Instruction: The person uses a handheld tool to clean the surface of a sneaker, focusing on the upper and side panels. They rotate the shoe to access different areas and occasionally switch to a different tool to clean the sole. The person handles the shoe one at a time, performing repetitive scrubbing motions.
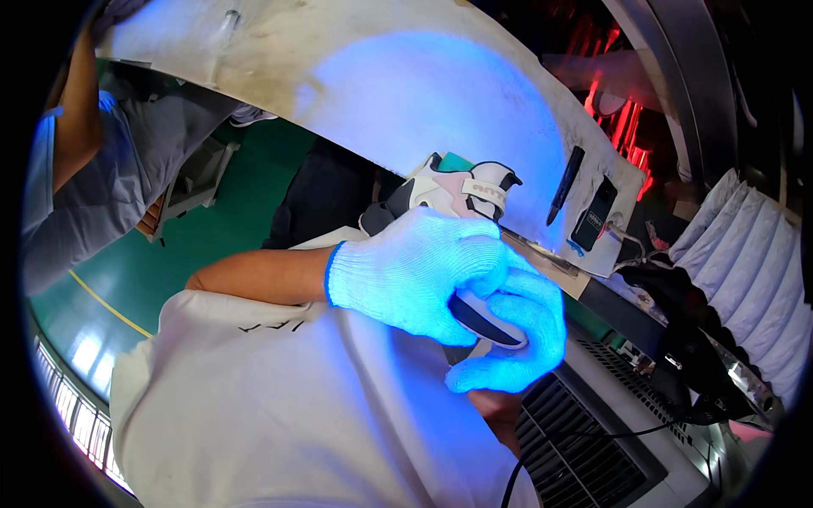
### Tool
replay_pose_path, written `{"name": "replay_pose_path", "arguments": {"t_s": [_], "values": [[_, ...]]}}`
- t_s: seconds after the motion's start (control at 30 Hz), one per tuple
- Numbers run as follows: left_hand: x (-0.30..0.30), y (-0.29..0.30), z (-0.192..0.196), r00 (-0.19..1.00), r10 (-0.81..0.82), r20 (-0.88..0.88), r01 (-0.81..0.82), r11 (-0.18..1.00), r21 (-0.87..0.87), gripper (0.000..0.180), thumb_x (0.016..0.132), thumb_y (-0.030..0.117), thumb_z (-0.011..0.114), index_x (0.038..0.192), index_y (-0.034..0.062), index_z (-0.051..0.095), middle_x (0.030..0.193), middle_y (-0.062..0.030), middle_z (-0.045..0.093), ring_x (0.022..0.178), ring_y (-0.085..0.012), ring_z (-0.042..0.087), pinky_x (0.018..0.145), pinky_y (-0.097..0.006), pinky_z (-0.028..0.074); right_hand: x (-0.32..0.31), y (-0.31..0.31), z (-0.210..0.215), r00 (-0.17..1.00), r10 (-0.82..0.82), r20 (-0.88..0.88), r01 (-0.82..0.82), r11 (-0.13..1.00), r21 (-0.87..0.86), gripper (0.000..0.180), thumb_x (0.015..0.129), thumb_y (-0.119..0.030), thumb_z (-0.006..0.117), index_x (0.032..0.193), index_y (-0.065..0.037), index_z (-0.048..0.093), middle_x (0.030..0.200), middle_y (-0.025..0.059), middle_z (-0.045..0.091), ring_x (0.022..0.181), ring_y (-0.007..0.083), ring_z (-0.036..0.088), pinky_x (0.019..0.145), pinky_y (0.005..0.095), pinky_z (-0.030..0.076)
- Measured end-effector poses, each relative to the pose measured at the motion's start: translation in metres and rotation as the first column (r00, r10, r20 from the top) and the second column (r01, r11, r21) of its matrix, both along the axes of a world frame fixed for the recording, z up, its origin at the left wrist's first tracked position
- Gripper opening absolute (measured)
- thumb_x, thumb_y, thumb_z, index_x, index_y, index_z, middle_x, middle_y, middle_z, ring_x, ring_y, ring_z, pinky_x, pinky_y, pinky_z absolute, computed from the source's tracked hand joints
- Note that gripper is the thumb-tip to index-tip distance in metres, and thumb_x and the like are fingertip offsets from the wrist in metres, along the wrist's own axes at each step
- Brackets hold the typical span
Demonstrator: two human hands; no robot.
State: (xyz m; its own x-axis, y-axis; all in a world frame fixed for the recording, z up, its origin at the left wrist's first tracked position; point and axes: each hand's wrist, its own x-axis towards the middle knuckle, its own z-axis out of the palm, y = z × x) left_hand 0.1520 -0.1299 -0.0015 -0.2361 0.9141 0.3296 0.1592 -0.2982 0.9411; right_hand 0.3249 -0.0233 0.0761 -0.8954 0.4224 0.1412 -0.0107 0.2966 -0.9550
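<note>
White knitted gloves, lit strongly blue, cover both my hands, which are close together in front of my body. My left hand [423, 267] reaches in from the left, its fingers curled onto a black piece with a pale rim [489, 323] that looks like part of a shoe. Around the other side of that piece bends my right hand [529, 326]. Most of the piece is hidden by the gloves. Just beyond my left hand, at the table's near edge, is a white, pink and black sports shoe [453, 190] with a teal patch.
A blue light pool falls on the pale worktable [415, 93]. On its right lie a black pen [566, 184] and a dark rectangular device [595, 213]. A slatted machine [584, 432], a cable and a ribbed white duct [745, 271] stand right. Another person [102, 178] is at left.
</note>
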Motion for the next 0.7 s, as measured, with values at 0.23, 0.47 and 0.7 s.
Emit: {"name": "replay_pose_path", "arguments": {"t_s": [0.23,0.47,0.7], "values": [[-0.005,-0.004,-0.017,0.985,0.035,0.167,-0.054,0.993,0.109,0.048,0.072,0.028,0.097,0.102,0.0108,0.063,0.098,-0.0124,0.065,0.088,-0.036,0.072,0.073,-0.045,0.06,-0.025,-0.006,0.017,0.982,-0.042,0.183,-0.005,0.969,0.247,0.056,0.068,0.0,0.1,0.12,-0.009,0.082,0.123,0.0197,0.077,0.122,0.0424,0.076,0.105,0.0567,0.063],[-0.032,-0.03,-0.049,0.945,0.326,0.034,-0.328,0.931,0.159,0.069,0.061,0.041,0.106,0.107,0.0105,0.064,0.102,-0.0114,0.066,0.092,-0.0329,0.07,0.075,-0.044,0.057,-0.047,-0.01,0.019,0.996,0.002,0.093,-0.045,0.885,0.463,0.032,0.085,-0.015,0.092,0.115,-0.024,0.084,0.118,0.0134,0.069,0.116,0.0416,0.076,0.104,0.0596,0.065],[-0.013,-0.043,-0.046,0.943,0.332,-0.001,-0.331,0.942,0.056,0.054,0.066,0.036,0.097,0.093,0.0082,0.06,0.092,-0.0122,0.06,0.084,-0.0362,0.063,0.071,-0.049,0.051,-0.053,-0.02,0.015,0.984,-0.091,0.155,0.026,0.925,0.379,0.032,0.089,-0.02,0.093,0.118,-0.026,0.082,0.123,0.0194,0.071,0.12,0.0457,0.075,0.108,0.0599,0.063]]}}
